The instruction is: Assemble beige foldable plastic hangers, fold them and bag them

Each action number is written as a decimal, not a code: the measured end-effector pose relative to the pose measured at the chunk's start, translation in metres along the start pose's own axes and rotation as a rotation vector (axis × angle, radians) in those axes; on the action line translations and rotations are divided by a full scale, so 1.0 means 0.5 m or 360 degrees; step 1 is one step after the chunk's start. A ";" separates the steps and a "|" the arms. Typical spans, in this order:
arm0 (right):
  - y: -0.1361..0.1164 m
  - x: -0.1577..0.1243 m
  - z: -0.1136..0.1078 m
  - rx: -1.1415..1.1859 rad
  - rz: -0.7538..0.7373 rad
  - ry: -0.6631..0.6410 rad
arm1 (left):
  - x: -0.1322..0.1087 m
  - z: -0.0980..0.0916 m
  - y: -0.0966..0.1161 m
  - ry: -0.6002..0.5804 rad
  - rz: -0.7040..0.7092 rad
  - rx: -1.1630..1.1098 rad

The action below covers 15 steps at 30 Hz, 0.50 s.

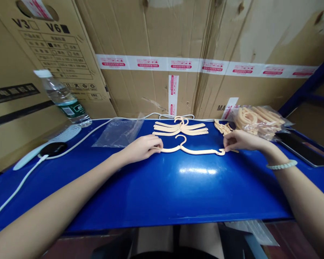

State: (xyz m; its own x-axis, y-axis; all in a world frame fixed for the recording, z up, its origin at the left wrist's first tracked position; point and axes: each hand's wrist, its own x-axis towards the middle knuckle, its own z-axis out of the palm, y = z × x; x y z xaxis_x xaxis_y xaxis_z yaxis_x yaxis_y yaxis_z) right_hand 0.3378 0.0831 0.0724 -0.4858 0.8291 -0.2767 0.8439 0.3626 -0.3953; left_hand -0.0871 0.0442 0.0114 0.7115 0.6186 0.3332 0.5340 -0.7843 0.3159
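A beige plastic clothes hanger [197, 151] with its hook upward lies just above the blue table. My left hand [144, 147] is closed, pinching the hanger's left end between thumb and fingers. At its right end, my right hand [239, 141] is closed on a small beige hooked piece [220, 152], which touches the hanger arm; whether it is joined cannot be seen. Behind this hanger several more beige hangers [180, 127] lie stacked with their hooks together. A small pile of beige pieces [221, 126] lies beyond my right fingers, partly covered by them.
A clear bag of beige hanger parts [259, 120] and a dark flat device [305, 149] lie right. An empty plastic bag [118, 132], water bottle [66, 99], white flat-headed tool [67, 133] and black puck with a white cable [53, 149] are left. Cardboard boxes [151, 91] wall the back.
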 end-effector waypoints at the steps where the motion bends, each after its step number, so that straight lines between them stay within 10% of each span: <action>1: 0.000 0.001 0.002 -0.0027 0.0009 0.0014 | 0.000 0.001 -0.002 0.0026 0.0018 0.0011; 15: -0.012 0.008 0.017 -0.0135 0.0042 0.0261 | 0.001 0.031 -0.023 0.0296 0.0101 0.0074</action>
State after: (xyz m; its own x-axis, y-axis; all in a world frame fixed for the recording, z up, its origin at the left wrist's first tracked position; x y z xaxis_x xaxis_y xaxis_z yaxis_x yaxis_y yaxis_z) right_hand 0.3285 0.0806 0.0662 -0.4257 0.8945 -0.1369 0.8754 0.3688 -0.3124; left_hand -0.0857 0.0527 -0.0058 0.6499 0.5627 0.5109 0.5145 -0.8205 0.2491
